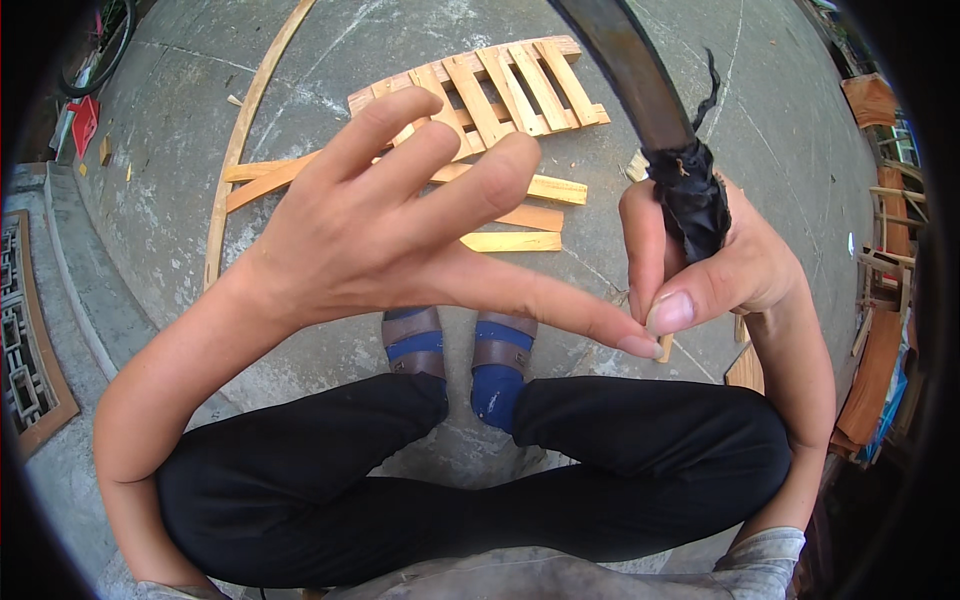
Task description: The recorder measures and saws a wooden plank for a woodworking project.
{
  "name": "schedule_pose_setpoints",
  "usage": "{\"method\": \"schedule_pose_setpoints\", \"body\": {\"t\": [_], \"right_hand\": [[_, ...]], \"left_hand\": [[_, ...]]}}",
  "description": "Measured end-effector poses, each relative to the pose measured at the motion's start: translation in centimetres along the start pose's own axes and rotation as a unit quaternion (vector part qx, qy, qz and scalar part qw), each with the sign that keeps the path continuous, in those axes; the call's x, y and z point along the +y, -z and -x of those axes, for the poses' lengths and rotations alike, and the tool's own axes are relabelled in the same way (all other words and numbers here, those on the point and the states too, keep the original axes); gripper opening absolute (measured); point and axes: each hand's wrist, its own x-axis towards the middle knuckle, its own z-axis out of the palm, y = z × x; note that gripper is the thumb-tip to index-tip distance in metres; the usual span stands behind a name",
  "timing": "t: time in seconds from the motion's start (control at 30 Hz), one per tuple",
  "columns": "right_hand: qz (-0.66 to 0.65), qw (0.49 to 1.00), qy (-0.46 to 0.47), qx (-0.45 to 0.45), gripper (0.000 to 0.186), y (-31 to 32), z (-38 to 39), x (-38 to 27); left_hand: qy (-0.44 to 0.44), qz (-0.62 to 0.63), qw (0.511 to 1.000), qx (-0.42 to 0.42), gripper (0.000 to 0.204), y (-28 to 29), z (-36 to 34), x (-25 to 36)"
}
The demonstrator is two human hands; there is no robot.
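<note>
My left hand (400,220) is spread in front of me, its fingers apart and holding nothing. One long finger stretches right, and its tip touches the tip of my right thumb. Tucked in the crook of my right hand (735,265) is the black-wrapped handle of a machete-like tool (630,75). Its long, dark, brownish blade points up and away, past the upper edge of the picture. A loose black strip sticks up from the wrapping. The thumb and a finger of that hand come together at the left fingertip; anything tiny between them cannot be made out.
Beyond my hands a slatted wooden panel (480,95) lies on the concrete floor (310,60). Loose wooden strips (515,242) lie nearer, and a long curved-looking strip (245,130) runs along the left. Wood pieces (875,370) are piled at right. A framed grille (30,340) is at left.
</note>
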Motion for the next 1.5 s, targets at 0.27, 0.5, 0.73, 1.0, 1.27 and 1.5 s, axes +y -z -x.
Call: {"method": "schedule_pose_setpoints", "body": {"t": [0.27,0.5,0.73,1.0,1.27,1.5], "right_hand": [[-0.018,1.0,-0.001,-0.01,0.033,0.2,0.0,0.3],[0.009,0.999,0.014,-0.032,0.033,0.7,0.0,0.7],[-0.016,0.999,-0.003,-0.042,0.03,1.0,-0.1,1.4],[-0.013,0.998,0.014,-0.054,0.027,1.3,-0.3,2.0],[-0.027,0.994,0.05,-0.095,0.019,1.8,-0.5,3.1],[-0.028,0.994,0.049,-0.093,0.02,1.6,-0.6,3.1]], "left_hand": [[-0.022,-0.016,1.0,0.012,0.078,-0.5,-0.1,-0.2],[0.01,0.02,1.0,0.018,0.066,-0.9,-0.3,0.7],[0.0,0.018,1.0,-0.002,0.055,-0.8,-0.3,0.8],[-0.013,-0.01,0.999,-0.042,0.114,-0.7,-0.3,1.0],[-0.014,-0.008,0.999,-0.048,0.115,-0.7,-0.2,1.2],[-0.017,0.002,0.999,-0.045,0.115,-0.6,0.0,1.2]]}}
